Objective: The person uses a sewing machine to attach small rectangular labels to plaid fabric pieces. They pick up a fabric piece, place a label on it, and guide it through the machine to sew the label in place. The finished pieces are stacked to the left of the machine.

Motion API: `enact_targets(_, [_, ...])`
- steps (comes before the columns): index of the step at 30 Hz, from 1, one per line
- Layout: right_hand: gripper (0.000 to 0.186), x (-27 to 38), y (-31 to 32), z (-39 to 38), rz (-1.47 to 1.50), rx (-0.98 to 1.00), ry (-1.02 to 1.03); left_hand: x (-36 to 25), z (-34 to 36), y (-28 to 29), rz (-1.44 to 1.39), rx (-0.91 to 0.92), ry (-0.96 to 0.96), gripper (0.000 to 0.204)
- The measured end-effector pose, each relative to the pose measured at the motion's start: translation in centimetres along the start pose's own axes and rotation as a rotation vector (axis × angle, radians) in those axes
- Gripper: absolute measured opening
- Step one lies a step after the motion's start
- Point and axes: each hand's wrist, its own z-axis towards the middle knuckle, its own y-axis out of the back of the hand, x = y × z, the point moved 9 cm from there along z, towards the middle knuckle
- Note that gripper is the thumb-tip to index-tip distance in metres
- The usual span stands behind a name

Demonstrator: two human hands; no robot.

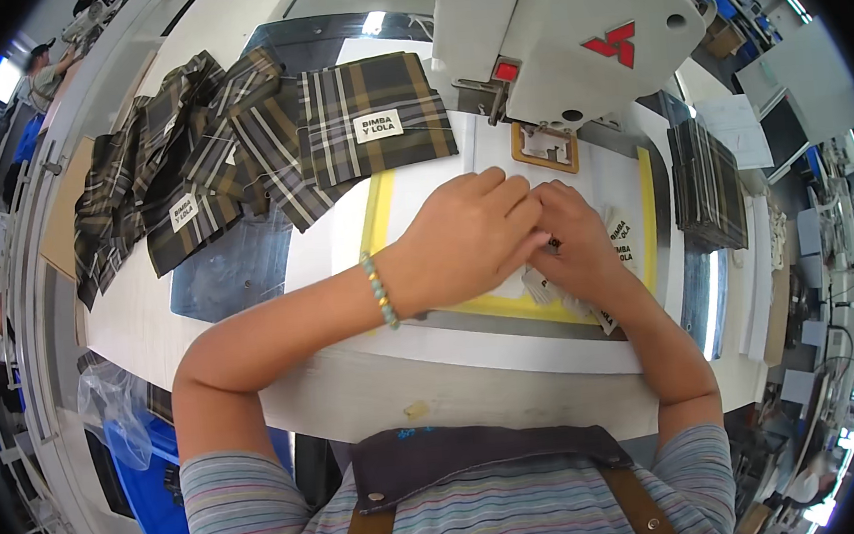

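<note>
"How do your hands stand?"

"Together, over the plate (379, 216). My left hand (480, 235) has its fingers curled well in, its knuckles against the fingers of my right hand (573, 240), which bend inward too. A dark-and-white scrap (553, 242) shows between them, likely a label. My knuckles hide the tips, so I can't tell how tight either grip is or which fingers have it."

"And the other labels?"

"Loose labels (623, 249) lie on the plate, under and beside my right hand and wrist, some overlapping, at odd angles."

"What could go wrong there?"

"My right wrist could drag them about, since it is so low over them. Two could also come up as one, thin and overlapped as they look. And if that scrap is a label, turning it unseen could leave it wrong way round."

"Further out?"

"Just past my fingertips is the brass-coloured frame (516, 146), beneath the machine (623, 81). Were it to close while my fingers were inside, they could be caught."

"And the cloth?"

"Checked pieces (373, 95) overlap to the left on the bench (338, 405); a careless left forearm might pull that heap askew. The neat stack (709, 184) stands right, well apart from my hands."
</note>
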Motion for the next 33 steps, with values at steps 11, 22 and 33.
enact_targets(11, [0.02,-2.8,2.3,-0.5,0.33,-0.146,-0.327,7.0,-1.2,-1.9,-0.662,0.059,0.479,0.023])
enact_targets(22, [0.029,-6.0,3.9,-0.8,0.606,-0.27,-0.43,9.2,-2.4,-4.5,-0.74,0.101,0.689,0.013])
enact_targets(33, [0.021,-12.1,6.1,-1.7,0.093,0.05,-0.619,5.4,0.0,-1.9,-0.269,0.068,0.221,0.032])
